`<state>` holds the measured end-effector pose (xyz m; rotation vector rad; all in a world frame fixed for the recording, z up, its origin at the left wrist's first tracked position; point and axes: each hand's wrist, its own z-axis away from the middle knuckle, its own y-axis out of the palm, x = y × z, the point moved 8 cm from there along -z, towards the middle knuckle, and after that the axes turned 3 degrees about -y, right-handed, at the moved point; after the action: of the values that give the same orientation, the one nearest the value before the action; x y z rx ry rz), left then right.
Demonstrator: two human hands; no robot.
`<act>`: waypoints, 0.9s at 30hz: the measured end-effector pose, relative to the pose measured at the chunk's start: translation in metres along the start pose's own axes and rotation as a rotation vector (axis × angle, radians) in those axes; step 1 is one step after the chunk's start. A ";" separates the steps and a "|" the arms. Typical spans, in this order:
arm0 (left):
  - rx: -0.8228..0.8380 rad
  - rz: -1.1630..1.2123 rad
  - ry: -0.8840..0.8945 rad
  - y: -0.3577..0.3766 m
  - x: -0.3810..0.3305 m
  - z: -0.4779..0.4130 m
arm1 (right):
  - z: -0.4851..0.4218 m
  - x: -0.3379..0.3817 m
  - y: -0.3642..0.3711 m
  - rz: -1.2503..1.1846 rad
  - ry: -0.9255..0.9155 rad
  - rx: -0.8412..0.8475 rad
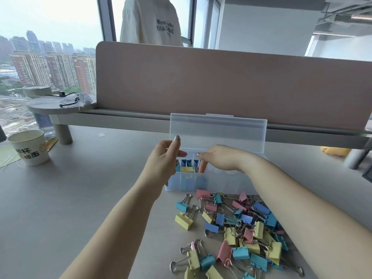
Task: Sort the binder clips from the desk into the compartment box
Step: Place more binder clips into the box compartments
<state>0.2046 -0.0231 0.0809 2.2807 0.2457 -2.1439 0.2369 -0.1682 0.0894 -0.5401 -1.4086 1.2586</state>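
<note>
Light, stiff binder clips on the table pinch best by their bodies; the left hand steadies the compartment box, open-fingered, while the right hand seems to grip nothing.

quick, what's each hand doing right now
Left hand: open, resting against the compartment box, holding nothing visible.
Right hand: over the box, grip cannot be told.

Clear compartment box (lid up), pastel binder clips heaped just beside it
</note>
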 end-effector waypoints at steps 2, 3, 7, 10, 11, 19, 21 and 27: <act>-0.007 0.070 -0.041 -0.002 0.003 -0.002 | -0.004 -0.002 -0.003 -0.003 -0.004 -0.042; -0.013 0.114 -0.081 -0.003 0.005 -0.003 | -0.007 -0.003 -0.002 0.005 -0.001 -0.045; -0.031 0.371 -0.328 0.000 0.018 0.000 | -0.011 -0.005 0.000 -0.020 -0.021 -0.101; 0.030 0.564 -0.357 0.012 0.010 0.007 | -0.002 0.008 -0.007 -0.294 -0.149 -0.190; 0.058 0.593 -0.331 0.017 0.004 0.008 | 0.002 0.013 -0.007 -0.377 -0.196 -0.172; 0.148 0.594 -0.233 0.050 -0.020 -0.007 | 0.010 0.003 -0.020 -0.679 -0.212 -0.262; 0.133 0.146 -0.126 0.046 -0.019 -0.016 | 0.009 -0.015 -0.026 -0.678 -0.131 -0.353; 0.058 -1.048 0.159 0.043 -0.005 -0.048 | -0.009 -0.034 -0.025 -0.284 -0.021 -0.479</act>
<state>0.2571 -0.0609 0.0850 2.6728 1.7232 -2.2439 0.2628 -0.2022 0.0956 -0.6203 -1.7460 0.7007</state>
